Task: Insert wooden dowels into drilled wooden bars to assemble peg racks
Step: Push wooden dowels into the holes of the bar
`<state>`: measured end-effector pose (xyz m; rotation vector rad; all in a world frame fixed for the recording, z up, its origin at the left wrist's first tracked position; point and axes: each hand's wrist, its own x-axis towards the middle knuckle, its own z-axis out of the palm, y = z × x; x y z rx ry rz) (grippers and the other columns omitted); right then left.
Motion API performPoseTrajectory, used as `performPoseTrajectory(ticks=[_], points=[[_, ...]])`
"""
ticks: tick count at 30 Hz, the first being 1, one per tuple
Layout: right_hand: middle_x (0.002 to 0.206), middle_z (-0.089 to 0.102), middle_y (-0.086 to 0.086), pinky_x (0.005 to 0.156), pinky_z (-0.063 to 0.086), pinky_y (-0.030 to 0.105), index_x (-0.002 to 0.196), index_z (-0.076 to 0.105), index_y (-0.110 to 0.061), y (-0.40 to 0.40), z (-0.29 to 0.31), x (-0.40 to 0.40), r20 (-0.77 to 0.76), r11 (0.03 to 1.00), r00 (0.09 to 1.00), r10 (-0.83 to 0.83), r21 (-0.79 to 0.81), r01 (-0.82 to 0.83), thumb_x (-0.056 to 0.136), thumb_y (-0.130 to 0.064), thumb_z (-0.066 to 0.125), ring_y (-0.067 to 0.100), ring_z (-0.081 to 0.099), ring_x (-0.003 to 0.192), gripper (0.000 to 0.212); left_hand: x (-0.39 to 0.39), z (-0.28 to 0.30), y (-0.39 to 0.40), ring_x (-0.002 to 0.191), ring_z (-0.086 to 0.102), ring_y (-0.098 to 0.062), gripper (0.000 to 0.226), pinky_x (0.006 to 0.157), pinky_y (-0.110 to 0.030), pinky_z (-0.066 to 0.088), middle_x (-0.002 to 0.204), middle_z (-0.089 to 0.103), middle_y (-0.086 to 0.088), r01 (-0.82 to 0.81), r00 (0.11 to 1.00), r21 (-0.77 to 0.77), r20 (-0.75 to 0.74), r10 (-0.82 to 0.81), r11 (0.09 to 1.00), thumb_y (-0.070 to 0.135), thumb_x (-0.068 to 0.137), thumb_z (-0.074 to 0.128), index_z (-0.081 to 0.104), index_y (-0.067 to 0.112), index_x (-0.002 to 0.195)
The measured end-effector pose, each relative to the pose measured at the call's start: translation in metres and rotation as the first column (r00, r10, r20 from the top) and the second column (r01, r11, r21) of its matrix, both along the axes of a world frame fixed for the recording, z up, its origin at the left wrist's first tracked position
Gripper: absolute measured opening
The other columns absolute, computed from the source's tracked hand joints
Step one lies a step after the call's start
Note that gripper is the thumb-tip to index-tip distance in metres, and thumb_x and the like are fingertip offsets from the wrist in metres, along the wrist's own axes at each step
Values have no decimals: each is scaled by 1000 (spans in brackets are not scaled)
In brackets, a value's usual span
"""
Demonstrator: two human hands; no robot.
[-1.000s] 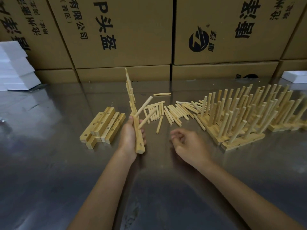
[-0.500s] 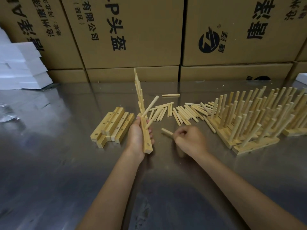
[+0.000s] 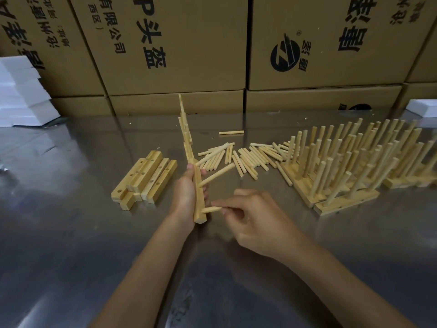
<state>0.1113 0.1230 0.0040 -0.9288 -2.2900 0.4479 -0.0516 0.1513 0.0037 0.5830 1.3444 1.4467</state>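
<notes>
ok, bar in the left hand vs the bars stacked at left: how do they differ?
The held bar stands on end, gripped by the left hand; the stacked bars lie flat on the table. The held bar carries dowels; the stacked bars show empty holes. Both are pale drilled wood.

A brushed steel counter (image 3: 71, 245) fills the foreground, dully reflecting light. Behind the counter, stacked brown cardboard boxes (image 3: 189, 43) printed with black characters and a round logo form the back wall. White foam blocks (image 3: 21, 95) sit stacked at the counter's far left; another foam piece (image 3: 423, 110) lies at its far right.
</notes>
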Motion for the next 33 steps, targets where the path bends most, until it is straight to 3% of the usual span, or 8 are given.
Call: performPoseTrajectory(ticks=[4, 8, 13, 16, 18, 23, 27, 33], points=[[71, 37, -16, 65, 40, 29, 98, 72, -23, 0, 0, -1, 62, 993, 996, 70, 86, -76, 93, -18, 59, 3, 35, 74, 15, 11, -4, -1, 58, 45, -12, 45, 52, -26, 41, 69, 50, 0, -20, 995, 14, -92, 21, 1000, 49, 104, 39, 66, 16, 92], [70, 38, -15, 62, 31, 22, 93, 72, -18, 0, -4, -4, 56, 995, 997, 54, 83, -59, 92, -14, 57, 5, 35, 72, 16, 16, -5, -4, 61, 46, -13, 43, 57, -27, 40, 70, 51, 1, -25, 990, 53, -138, 32, 998, 47, 105, 38, 64, 16, 93], [66, 52, -9, 55, 34, 27, 84, 74, -17, 2, -11, -4, -28, 998, 1000, 12, -66, -14, 91, -15, 59, 7, 46, 61, 16, 18, -5, -6, 54, 37, -10, 44, 45, -23, 31, 66, 44, 4, 3, 988, 77, -152, 9, 997, 48, 105, 36, 63, 16, 96], [72, 69, -8, 58, 48, 29, 87, 77, -20, 1, -13, -5, -104, 982, 994, -15, -187, -5, 90, -19, 64, 9, 60, 65, 14, 17, -5, -5, 52, 36, -10, 43, 45, -23, 30, 65, 43, 5, 32, 989, 90, -149, -19, 995, 47, 106, 36, 63, 16, 93], [74, 74, -11, 55, 48, 18, 91, 79, -26, 1, -11, -4, -168, 958, 984, -51, -286, 1, 88, -23, 70, 2, 63, 60, 10, 16, -6, -3, 52, 38, -10, 45, 47, -25, 33, 63, 45, 4, 50, 986, 103, -165, -32, 993, 47, 106, 35, 64, 16, 91], [62, 66, 3, 48, 52, 27, 95, 69, -16, 3, -5, -4, -451, 715, 877, -166, -668, -207, 83, -21, 79, 13, 58, 49, 16, 19, -8, 0, 70, 52, -19, 51, 68, -35, 46, 70, 54, -3, -27, 977, 91, -207, 46, 995, 44, 107, 31, 67, 14, 88], [78, 65, -8, 60, 52, 28, 109, 59, -38, -5, -19, -17, -302, 867, 945, -122, -497, -47, 78, -41, 79, 3, 57, 60, 37, 13, -9, 0, 58, 54, -18, 51, 53, -28, 44, 71, 54, -7, -96, 990, 21, -102, 98, 995, 45, 107, 32, 70, 11, 104], [77, 67, -9, 65, 55, 26, 100, 69, -24, -6, -26, -31, -330, 961, 935, -130, -275, 37, 84, -28, 73, 6, 62, 67, 17, 4, -6, 2, 48, 59, -15, 39, 49, -27, 54, 56, 60, -3, -123, 991, -74, 46, 127, 990, 37, 107, 36, 62, 11, 94]])
